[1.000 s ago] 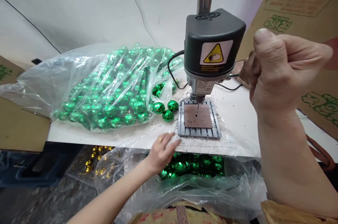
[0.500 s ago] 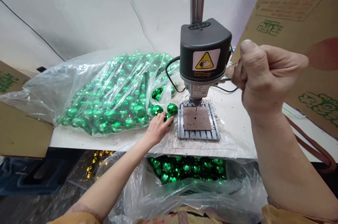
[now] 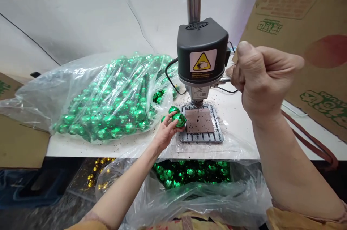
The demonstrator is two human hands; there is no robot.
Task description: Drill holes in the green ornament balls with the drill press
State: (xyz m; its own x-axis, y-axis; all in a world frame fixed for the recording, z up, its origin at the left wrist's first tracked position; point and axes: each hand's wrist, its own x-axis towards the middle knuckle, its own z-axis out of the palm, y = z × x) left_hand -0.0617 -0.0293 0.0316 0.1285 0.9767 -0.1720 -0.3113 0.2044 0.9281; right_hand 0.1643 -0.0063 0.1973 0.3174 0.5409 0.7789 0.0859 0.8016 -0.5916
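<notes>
Shifted rightward since the earlier frame, one green ball (image 3: 179,120) sits grasped in the left hand's (image 3: 165,132) fingertips, just left of the brown pad (image 3: 204,124), while the farther right hand (image 3: 261,80) clenches the drill lever (image 3: 225,80).

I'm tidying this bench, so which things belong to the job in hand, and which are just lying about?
Seemingly in use:
green ball in left hand
drill press, right hand on its lever
brown pad
bagged green balls

Apparently lying about:
gold balls
cardboard boxes
reddish strap
</notes>
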